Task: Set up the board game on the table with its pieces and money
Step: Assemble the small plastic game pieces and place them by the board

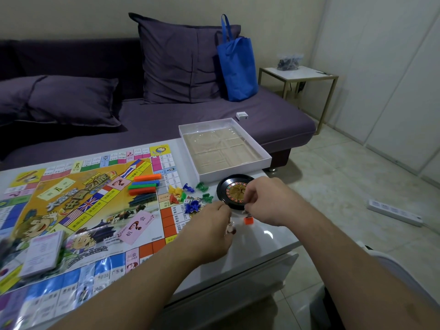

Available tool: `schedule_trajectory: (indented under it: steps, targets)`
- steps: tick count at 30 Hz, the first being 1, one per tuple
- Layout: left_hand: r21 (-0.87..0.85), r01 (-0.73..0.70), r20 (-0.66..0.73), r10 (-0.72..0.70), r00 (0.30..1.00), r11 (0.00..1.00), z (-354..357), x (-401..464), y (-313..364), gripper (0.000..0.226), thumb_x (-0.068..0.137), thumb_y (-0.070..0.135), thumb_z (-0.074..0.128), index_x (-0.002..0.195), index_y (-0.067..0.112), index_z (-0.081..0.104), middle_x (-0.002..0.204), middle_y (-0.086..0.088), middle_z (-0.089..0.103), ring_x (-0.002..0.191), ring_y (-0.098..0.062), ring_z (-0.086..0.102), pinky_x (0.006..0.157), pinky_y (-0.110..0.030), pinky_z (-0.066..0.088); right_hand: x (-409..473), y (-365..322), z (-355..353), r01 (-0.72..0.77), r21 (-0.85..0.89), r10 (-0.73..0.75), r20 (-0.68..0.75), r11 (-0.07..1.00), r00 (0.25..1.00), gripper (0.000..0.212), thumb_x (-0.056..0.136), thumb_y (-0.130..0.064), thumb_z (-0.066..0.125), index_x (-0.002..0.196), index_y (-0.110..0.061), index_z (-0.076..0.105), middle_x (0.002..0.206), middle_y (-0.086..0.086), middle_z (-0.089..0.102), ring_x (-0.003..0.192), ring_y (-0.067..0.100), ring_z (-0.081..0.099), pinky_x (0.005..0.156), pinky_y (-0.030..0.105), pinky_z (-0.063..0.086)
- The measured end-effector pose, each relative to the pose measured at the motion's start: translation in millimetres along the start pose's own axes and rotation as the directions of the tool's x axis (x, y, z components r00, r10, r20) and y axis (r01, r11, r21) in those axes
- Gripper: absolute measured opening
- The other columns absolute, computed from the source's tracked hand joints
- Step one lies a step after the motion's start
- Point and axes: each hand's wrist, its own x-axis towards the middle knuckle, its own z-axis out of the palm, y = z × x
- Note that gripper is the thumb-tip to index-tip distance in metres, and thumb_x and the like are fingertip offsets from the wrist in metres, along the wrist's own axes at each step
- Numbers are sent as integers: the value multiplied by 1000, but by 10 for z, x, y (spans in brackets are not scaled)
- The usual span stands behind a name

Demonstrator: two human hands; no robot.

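Board [78,210] is spread across the table [262,244]. Both hands pinch small pieces: left [209,232], right [266,201], over the wheel [234,190]. Tokens [190,196] at 10 o'clock, box [223,148] at 12.

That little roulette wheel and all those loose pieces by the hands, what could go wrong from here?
The roulette wheel sits near the table's right edge, under the right hand; a nudge might push it off.

The small orange piece lies on the glossy tabletop between both hands and could be swept to the floor.

The loose tokens crowd beside the left hand, so a careless reach might scatter them.
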Motion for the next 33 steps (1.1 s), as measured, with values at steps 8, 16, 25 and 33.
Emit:
schedule_trajectory:
  steps: [8, 16, 25, 33]
  targets:
    - [-56, 65, 10, -65, 998, 996, -33, -30, 35, 45, 95, 31, 70, 137, 28, 53, 135, 8, 51, 121, -11, 50, 101, -28, 50, 4, 26, -10, 6, 1, -6, 3, 1000, 1000, 10, 83, -18, 76, 88, -27, 78, 85, -8, 73, 81, 9, 68, 77, 37, 64]
    - [82, 4, 30, -7, 1000, 997, -45, -32, 10, 34, 98, 14, 65, 129, 28, 59, 131, 3, 50, 113, -16, 50, 96, -33, 54, 12, 69, -11, -6, 42, 7, -16, 999, 1000, 6, 85, -22, 75, 86, -28, 74, 89, -10, 72, 84, 7, 66, 78, 36, 63]
    - [-125, 128, -11, -130, 991, 984, -176, -22, -68, 9, 94, 26, 75, 99, 28, 67, 101, 10, 67, 95, -9, 62, 83, -28, 57, 15, 133, -76, 22, 14, -23, 34, 1000, 999, 31, 80, -11, 72, 99, -33, 77, 97, -10, 72, 90, 9, 67, 78, 31, 62]
    - [-388, 245, -145, -322, 936, 889, -9, 137, 103, 10, 94, 24, 75, 103, 27, 77, 98, 9, 72, 93, -9, 64, 79, -25, 50, 5, 173, -79, 18, 61, -17, -23, 998, 1000, 14, 86, -15, 80, 81, -28, 79, 83, -12, 72, 79, 4, 65, 61, 17, 48]
